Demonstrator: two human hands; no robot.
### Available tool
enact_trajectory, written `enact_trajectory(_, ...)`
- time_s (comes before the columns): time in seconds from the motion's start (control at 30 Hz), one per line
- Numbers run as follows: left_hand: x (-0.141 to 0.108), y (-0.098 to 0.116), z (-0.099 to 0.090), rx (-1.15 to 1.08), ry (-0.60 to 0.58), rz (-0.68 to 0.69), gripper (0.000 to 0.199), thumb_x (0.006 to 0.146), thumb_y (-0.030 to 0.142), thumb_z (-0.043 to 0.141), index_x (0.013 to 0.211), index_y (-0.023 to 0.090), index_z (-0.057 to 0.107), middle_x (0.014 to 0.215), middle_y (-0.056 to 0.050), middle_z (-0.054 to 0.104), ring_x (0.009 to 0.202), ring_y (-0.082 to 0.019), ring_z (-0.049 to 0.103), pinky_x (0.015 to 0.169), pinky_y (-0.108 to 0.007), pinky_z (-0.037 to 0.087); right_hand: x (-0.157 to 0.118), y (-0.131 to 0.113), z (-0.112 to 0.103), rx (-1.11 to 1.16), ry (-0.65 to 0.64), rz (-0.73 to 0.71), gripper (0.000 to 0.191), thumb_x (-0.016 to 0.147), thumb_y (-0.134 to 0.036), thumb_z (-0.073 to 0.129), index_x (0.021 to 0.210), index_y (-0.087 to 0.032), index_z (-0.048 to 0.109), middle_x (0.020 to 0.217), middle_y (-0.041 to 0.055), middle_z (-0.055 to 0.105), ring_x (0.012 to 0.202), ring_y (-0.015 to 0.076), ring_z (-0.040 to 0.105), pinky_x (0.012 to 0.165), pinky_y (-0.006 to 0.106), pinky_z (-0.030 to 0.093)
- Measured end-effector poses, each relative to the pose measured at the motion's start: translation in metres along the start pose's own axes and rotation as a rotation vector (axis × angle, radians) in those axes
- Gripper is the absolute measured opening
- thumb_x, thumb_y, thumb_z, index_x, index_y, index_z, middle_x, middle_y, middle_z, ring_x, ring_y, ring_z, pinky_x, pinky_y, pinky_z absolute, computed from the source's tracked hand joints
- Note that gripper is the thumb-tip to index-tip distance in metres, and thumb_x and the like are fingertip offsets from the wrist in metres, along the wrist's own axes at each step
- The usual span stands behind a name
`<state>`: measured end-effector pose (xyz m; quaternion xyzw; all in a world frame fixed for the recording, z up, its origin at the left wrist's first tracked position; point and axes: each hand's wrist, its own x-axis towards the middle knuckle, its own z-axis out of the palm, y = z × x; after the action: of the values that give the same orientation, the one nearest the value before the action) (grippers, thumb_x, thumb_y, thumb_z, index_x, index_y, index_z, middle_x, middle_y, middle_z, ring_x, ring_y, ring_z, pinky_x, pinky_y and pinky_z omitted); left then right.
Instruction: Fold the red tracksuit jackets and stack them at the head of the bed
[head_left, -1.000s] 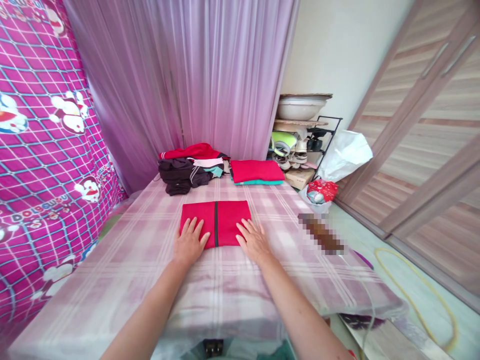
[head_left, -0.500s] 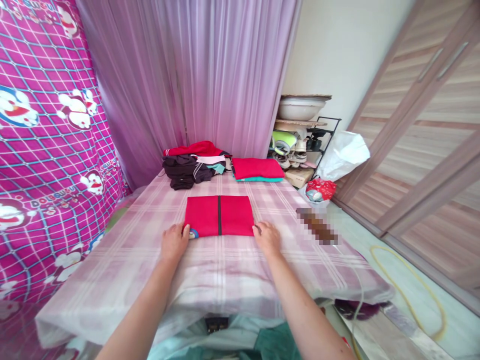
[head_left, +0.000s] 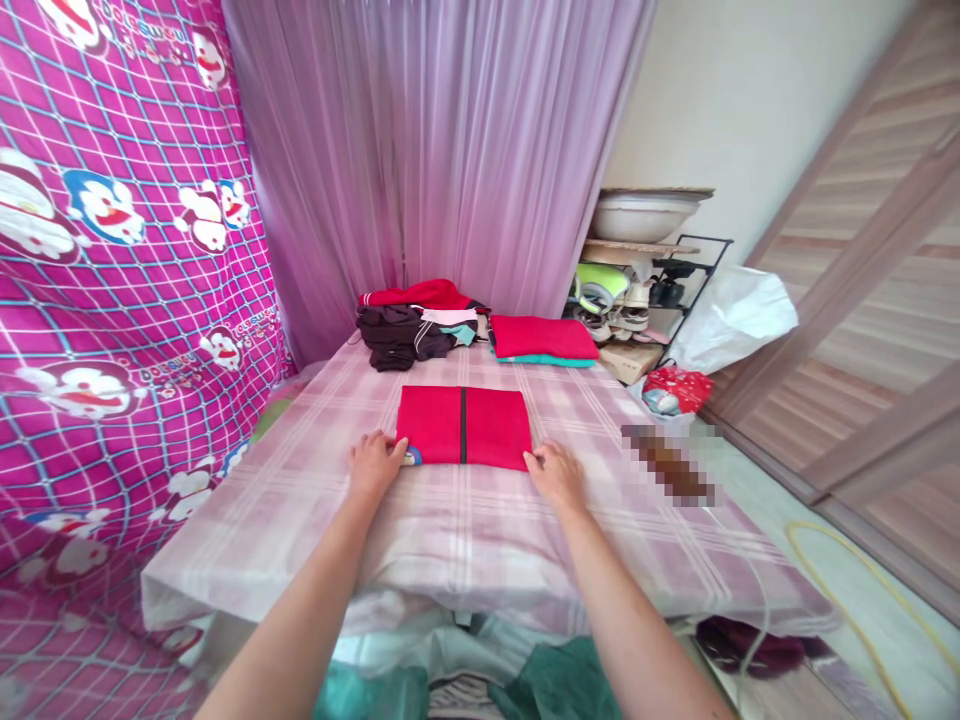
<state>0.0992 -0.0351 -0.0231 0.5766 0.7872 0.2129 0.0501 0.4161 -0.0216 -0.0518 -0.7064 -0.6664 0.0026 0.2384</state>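
A red jacket (head_left: pixel 431 425), folded into a flat rectangle, lies on the checked cloth in front of me. A dark zip (head_left: pixel 463 425) runs down its middle, and a small blue and white patch (head_left: pixel 412 457) shows at the near left corner. My left hand (head_left: pixel 375 463) grips that corner, thumb on top beside the patch. At the near right corner my right hand (head_left: pixel 556 472) pinches the fabric between thumb and fingers. The fingertips under the edges are partly hidden.
Behind the jacket are a heap of dark and red clothes (head_left: pixel 394 335) and a folded red and teal stack (head_left: pixel 544 340). The pink-and-white checked tablecloth (head_left: pixel 300 500) covers the table. To the right stand a shoe rack (head_left: pixel 694 265) and a white bag (head_left: pixel 739 315). A pixelated brown patch covers something at the right.
The camera has turned slightly left, so everything sits further right in the picture. Both hands stay at the jacket's near corners, and the jacket remains folded.
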Motion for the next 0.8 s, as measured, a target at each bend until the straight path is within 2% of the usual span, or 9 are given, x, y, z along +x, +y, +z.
enact_trajectory(0.13, 0.009, -0.002, 0.001, -0.04, -0.065, -0.056, 0.037, 0.088, 0.049, 0.052, 0.097, 0.023, 0.077, 0.142, -0.011, 0.058, 0.137, -0.036, 0.043, 0.111, -0.053, 0.032, 0.0, 0.002, 0.004, 0.024, 0.033, -0.013, 0.017, 0.089, -0.03, 0.057, 0.083, -0.022, 0.071, 0.119, 0.0078, 0.068, 0.113, 0.0228, 0.058, 0.096, 0.036, 0.039)
enact_trajectory(0.3, 0.009, -0.004, 0.002, -0.082, -0.045, -0.046, 0.034, 0.086, 0.048, 0.054, 0.093, 0.024, 0.077, 0.133, -0.011, 0.065, 0.132, -0.035, 0.049, 0.108, -0.053, 0.034, -0.002, 0.0, 0.002, 0.021, 0.093, -0.082, 0.016, 0.09, -0.027, 0.055, 0.085, -0.02, 0.068, 0.11, 0.0085, 0.07, 0.106, 0.0224, 0.059, 0.091, 0.033, 0.038)
enact_trajectory(0.4, 0.011, -0.005, -0.004, -0.078, -0.089, -0.044, 0.035, 0.084, 0.051, 0.054, 0.09, 0.023, 0.075, 0.111, -0.011, 0.075, 0.115, -0.032, 0.062, 0.098, -0.045, 0.042, -0.004, -0.004, -0.003, -0.024, 0.071, -0.068, 0.017, 0.091, -0.029, 0.054, 0.086, -0.021, 0.068, 0.095, 0.0075, 0.072, 0.092, 0.0218, 0.061, 0.082, 0.032, 0.037)
enact_trajectory(0.5, 0.024, -0.007, -0.013, -0.127, -0.216, -0.059, 0.032, 0.076, 0.053, 0.062, 0.083, 0.023, 0.073, 0.09, -0.008, 0.077, 0.094, -0.028, 0.069, 0.08, -0.035, 0.047, -0.006, -0.009, -0.01, -0.058, 0.006, -0.025, 0.02, 0.092, -0.032, 0.052, 0.089, -0.022, 0.069, 0.085, 0.0059, 0.073, 0.082, 0.0207, 0.063, 0.074, 0.031, 0.037)
enact_trajectory(0.6, 0.041, -0.008, -0.019, -0.175, -0.33, -0.079, 0.029, 0.067, 0.052, 0.069, 0.067, 0.023, 0.069, 0.068, -0.006, 0.073, 0.076, -0.025, 0.068, 0.067, -0.03, 0.045, -0.006, -0.014, -0.017, -0.075, -0.044, 0.033, 0.023, 0.092, -0.036, 0.052, 0.092, -0.023, 0.071, 0.082, 0.0065, 0.074, 0.079, 0.0209, 0.065, 0.071, 0.031, 0.037)
enact_trajectory(0.67, 0.047, -0.008, -0.019, -0.206, -0.398, -0.1, 0.032, 0.065, 0.053, 0.071, 0.055, 0.022, 0.065, 0.052, -0.004, 0.065, 0.063, -0.024, 0.065, 0.059, -0.029, 0.042, -0.004, -0.016, -0.02, -0.078, -0.083, 0.083, 0.028, 0.092, -0.041, 0.051, 0.095, -0.023, 0.072, 0.083, 0.0077, 0.074, 0.08, 0.0221, 0.066, 0.069, 0.031, 0.038)
enact_trajectory(0.73, 0.046, -0.006, -0.018, -0.252, -0.453, -0.108, 0.035, 0.067, 0.054, 0.068, 0.053, 0.022, 0.063, 0.046, -0.002, 0.059, 0.054, -0.021, 0.062, 0.053, -0.028, 0.04, 0.0, -0.017, -0.021, -0.051, -0.155, 0.141, 0.032, 0.092, -0.046, 0.051, 0.095, -0.023, 0.072, 0.083, 0.0082, 0.075, 0.079, 0.023, 0.067, 0.065, 0.031, 0.038)
enact_trajectory(0.8, 0.041, -0.004, -0.017, -0.348, -0.463, -0.117, 0.034, 0.071, 0.053, 0.065, 0.06, 0.022, 0.064, 0.05, -0.001, 0.062, 0.054, -0.019, 0.061, 0.05, -0.027, 0.041, 0.006, -0.018, -0.021, 0.034, -0.226, 0.182, 0.029, 0.09, -0.045, 0.053, 0.089, -0.023, 0.071, 0.082, 0.007, 0.075, 0.077, 0.0222, 0.067, 0.061, 0.029, 0.037)
